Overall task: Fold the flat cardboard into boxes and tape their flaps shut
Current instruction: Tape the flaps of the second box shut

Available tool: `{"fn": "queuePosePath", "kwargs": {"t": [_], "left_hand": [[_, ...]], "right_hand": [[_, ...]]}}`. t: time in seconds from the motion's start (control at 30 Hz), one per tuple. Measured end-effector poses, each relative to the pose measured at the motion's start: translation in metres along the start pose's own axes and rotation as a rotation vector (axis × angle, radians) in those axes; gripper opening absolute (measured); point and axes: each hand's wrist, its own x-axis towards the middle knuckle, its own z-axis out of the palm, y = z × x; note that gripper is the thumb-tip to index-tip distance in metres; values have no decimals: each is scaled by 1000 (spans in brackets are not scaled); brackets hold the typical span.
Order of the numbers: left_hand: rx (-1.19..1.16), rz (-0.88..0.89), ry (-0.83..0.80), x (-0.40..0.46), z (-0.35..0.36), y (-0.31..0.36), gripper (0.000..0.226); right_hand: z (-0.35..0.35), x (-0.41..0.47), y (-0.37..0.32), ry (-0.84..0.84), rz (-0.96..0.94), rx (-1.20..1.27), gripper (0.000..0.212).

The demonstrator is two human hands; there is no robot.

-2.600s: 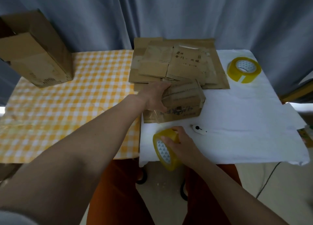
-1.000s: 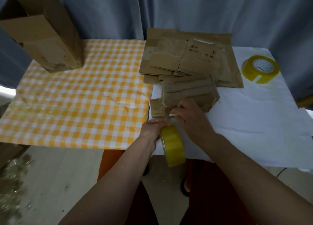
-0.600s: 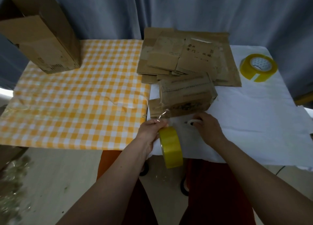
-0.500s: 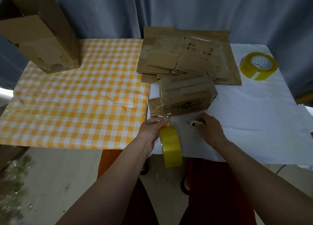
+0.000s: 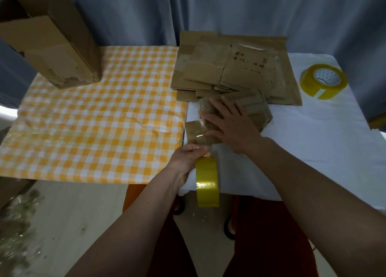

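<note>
At frame centre, the right hand [image 5: 229,126] has left the tabletop and now presses flat, fingers spread, on the small brown cardboard box [image 5: 246,114], smoothing tape. The left hand [image 5: 188,157] still grips the yellow tape roll [image 5: 207,182] just below; cutting comes next.

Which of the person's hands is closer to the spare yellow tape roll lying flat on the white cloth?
Right. The right hand presses the small cardboard box, nearer the spare yellow tape roll; the left hand grips another roll at the table's near edge.

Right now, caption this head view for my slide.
Right hand presses clear tape onto small brown cardboard box while left hand grips yellow tape roll.
</note>
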Motion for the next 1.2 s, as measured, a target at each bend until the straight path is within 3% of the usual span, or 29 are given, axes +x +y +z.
{"fn": "queuePosePath", "kwargs": {"t": [0.17, 0.3, 0.5, 0.57, 0.63, 0.67, 0.73, 0.8, 0.93, 1.07, 1.13, 1.2], "left_hand": [[125, -26, -55, -4, -6, -2, 15], [94, -31, 79, -15, -14, -21, 15], [120, 197, 61, -32, -14, -19, 13], [114, 300, 59, -39, -11, -17, 12], [126, 385, 44, -43, -7, -14, 13], [144, 422, 33, -45, -4, -13, 14], [221, 481, 15, -47, 4, -11, 17], [303, 524, 8, -48, 11, -10, 15], [439, 560, 4, -50, 21, -11, 4], [577, 609, 111, -53, 24, -12, 9], [636, 579, 219, -55, 26, -9, 22], [746, 528, 329, -57, 24, -6, 58]], "right_hand": [[4, 2, -1, 27, 32, -123, 67], [5, 3, -1, 58, 35, -94, 65], [-11, -4, -4, -14, 12, -20, 80], [-21, -20, -16, 110, 14, 178, 68], [-27, -39, -34, 263, 113, 576, 45], [-32, -48, -43, 243, 196, 802, 37], [-36, -63, -56, 47, 330, 1070, 30], [-33, -75, -58, -1, 405, 1173, 22], [-29, -92, -55, 122, 555, 1369, 15], [-26, -99, -59, 175, 585, 1381, 10], [-26, -98, -64, 181, 583, 1376, 13], [-26, -97, -67, 192, 581, 1382, 10]]}}
